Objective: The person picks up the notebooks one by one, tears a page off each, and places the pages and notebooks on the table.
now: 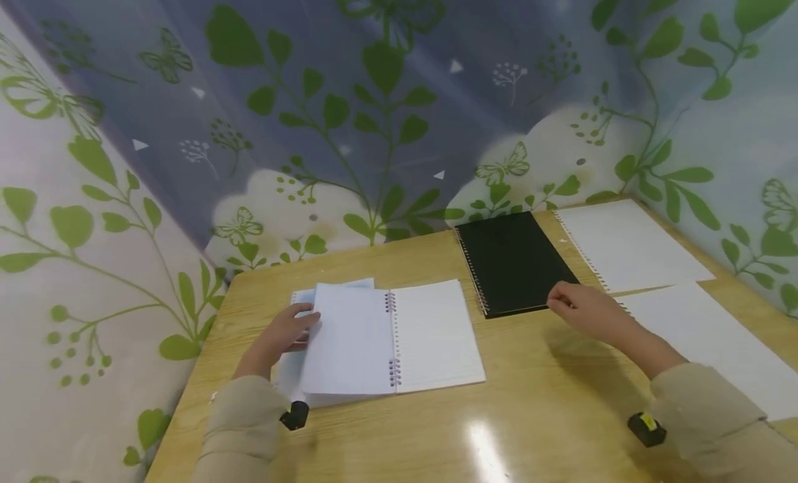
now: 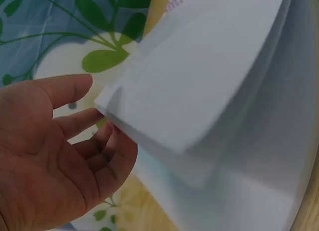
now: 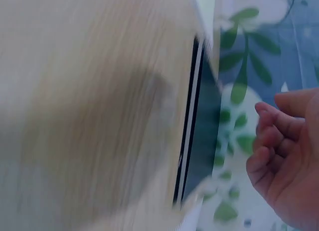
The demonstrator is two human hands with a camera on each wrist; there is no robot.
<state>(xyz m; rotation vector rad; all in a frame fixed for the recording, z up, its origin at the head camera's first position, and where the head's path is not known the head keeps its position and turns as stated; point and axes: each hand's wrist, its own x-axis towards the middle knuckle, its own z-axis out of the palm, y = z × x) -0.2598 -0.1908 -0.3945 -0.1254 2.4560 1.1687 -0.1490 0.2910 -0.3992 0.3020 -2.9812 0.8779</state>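
A spiral notebook (image 1: 439, 334) lies opened out on the table, its wire binding running down the middle. My left hand (image 1: 289, 332) is at the left edge of its raised pages (image 1: 352, 337). The left wrist view shows the fingers of the left hand (image 2: 65, 141) touching a page corner (image 2: 164, 86) from beneath, with the thumb apart from the paper. My right hand (image 1: 586, 308), fingers loosely curled and holding nothing, hovers by the near right corner of a black-covered spiral notebook (image 1: 514, 261). In the right wrist view, the right hand (image 3: 286, 151) is beside that notebook's edge (image 3: 192, 121).
Two white spiral-edged pads or sheets lie at the right, a far one (image 1: 630, 244) and a nearer one (image 1: 717, 344). Behind the wooden table (image 1: 399, 441) hangs a leaf-patterned curtain (image 1: 349, 123). A black wrist device (image 1: 646, 429) sits at the right sleeve.
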